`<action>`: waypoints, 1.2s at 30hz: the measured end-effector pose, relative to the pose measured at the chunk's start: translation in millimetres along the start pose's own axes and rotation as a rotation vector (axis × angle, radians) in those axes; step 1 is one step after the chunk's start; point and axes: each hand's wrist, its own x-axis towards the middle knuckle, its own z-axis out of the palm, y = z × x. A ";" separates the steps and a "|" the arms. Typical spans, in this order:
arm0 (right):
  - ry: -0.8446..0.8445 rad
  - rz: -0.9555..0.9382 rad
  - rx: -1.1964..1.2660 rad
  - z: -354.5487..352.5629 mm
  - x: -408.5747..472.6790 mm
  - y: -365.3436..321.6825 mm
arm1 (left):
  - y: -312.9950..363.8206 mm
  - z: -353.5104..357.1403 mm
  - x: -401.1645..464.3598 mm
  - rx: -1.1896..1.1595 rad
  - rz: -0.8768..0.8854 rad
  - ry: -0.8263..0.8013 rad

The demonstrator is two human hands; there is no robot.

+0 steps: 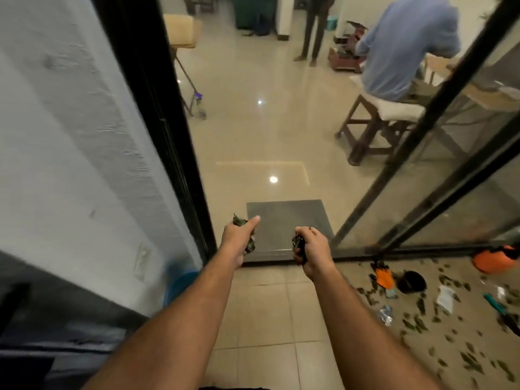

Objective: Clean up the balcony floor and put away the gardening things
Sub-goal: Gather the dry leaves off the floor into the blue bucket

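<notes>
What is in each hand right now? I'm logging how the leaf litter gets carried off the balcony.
Each fist is closed around a bunch of green leaves: the left hand and the right hand, leaves poking out between fingers.

We see a dim balcony against a brighter room — ceiling lights glare off the glossy indoor floor (pixel 270 142). Wide-angle bending warps the edges — the left wall (pixel 70 136) smears with motion blur.
</notes>
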 end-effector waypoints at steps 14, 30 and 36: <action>-0.302 0.128 -0.289 150.9 19.7 54.4 | -27.1 -159.2 33.2 -0.179 -0.140 0.359; -0.475 0.380 -0.540 215.7 122.8 209.2 | -154.7 -220.0 110.0 -0.236 -0.379 0.647; -0.417 0.439 -0.579 226.3 186.7 312.0 | -252.1 -252.4 179.8 -0.261 -0.485 0.662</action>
